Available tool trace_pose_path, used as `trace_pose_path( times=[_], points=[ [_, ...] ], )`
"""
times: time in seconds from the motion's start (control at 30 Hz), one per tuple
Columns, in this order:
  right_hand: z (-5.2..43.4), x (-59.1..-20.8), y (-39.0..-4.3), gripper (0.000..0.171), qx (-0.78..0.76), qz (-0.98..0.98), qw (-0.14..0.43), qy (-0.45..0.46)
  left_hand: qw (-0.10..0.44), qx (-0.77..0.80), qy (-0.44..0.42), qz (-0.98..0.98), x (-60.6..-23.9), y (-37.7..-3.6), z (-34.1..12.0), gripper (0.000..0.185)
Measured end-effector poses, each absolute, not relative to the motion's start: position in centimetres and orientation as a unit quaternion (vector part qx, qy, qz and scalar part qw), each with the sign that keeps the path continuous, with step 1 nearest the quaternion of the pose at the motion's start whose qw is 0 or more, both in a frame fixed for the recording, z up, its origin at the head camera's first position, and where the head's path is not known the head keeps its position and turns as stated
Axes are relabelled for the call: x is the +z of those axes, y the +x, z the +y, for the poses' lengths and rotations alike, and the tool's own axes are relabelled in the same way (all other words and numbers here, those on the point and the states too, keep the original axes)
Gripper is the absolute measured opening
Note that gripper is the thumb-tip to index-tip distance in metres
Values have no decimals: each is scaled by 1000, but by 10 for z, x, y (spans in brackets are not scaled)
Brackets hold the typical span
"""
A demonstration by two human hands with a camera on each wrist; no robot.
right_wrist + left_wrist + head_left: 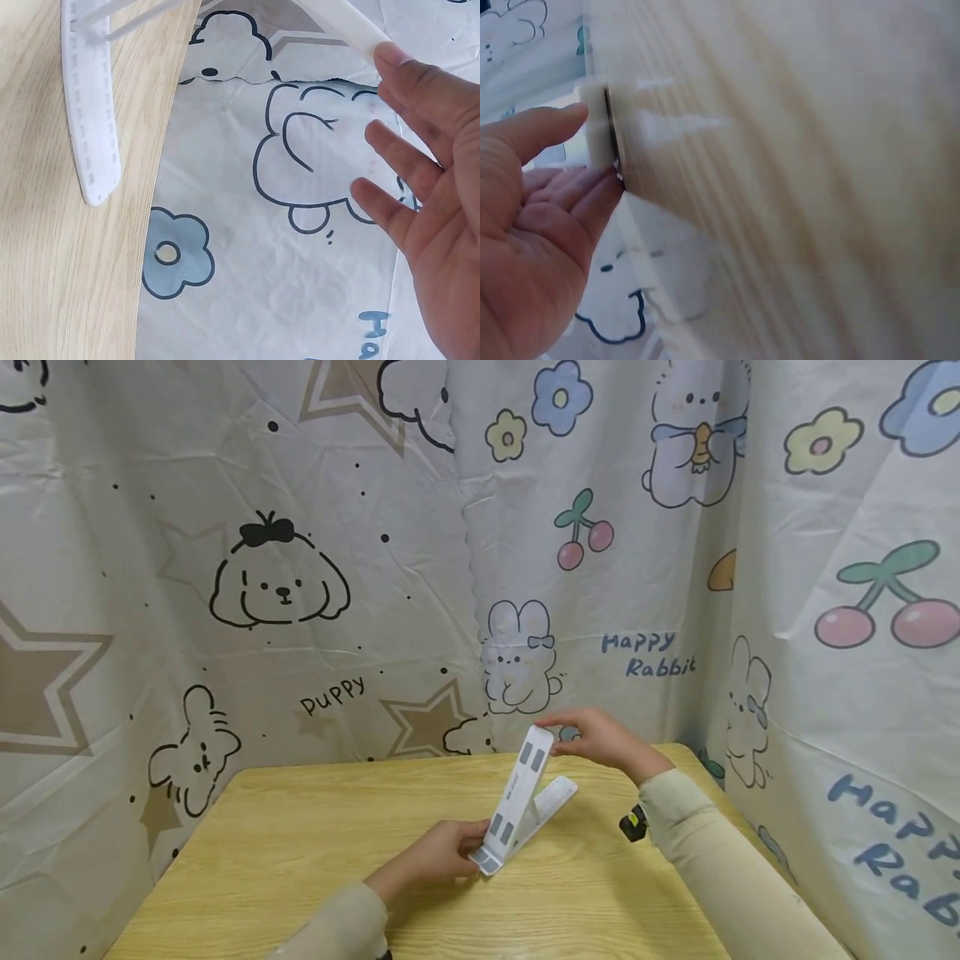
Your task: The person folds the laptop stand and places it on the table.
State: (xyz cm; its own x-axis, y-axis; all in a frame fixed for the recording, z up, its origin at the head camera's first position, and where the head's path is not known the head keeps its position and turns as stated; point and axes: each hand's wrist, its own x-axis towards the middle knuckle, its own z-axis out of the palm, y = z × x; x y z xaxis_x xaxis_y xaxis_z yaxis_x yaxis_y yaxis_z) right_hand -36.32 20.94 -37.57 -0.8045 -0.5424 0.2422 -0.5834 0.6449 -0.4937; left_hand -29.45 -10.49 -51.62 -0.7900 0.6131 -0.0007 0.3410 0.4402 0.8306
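A white folding stand (517,787) is at the yellow bench (300,827), opened like a V lying on its side. I can't tell if its low end touches the wood. The left hand (442,852) holds the stand by the low end, with thumb and fingers on either side. The right hand (602,741) pinches the stand's top end with thumb and pointer finger, its other fingers spread apart. Grey patches (537,761) are on the stand's front. Its other leg (557,797) slants out behind. A cloth (420,568) with puppies and rabbits hangs behind the stand.
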Motion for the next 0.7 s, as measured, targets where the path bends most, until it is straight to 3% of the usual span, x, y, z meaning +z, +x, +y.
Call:
trace_pose_path(
  times=[0.27, 0.43, 0.7],
  points=[
    [209, -375, -366, 55, 320, -895, 0, 310, 103, 413, 235, 874, -515, -283, -90, 95],
    [214, -375, -364, 53, 345, -894, -10, 286, 90, 353, 241, 900, -512, -284, -89, 92],
    [221, -374, -355, 51, 345, -902, -6, 261, 115, 345, 273, 891, -511, -301, -99, 84]
  ],
)
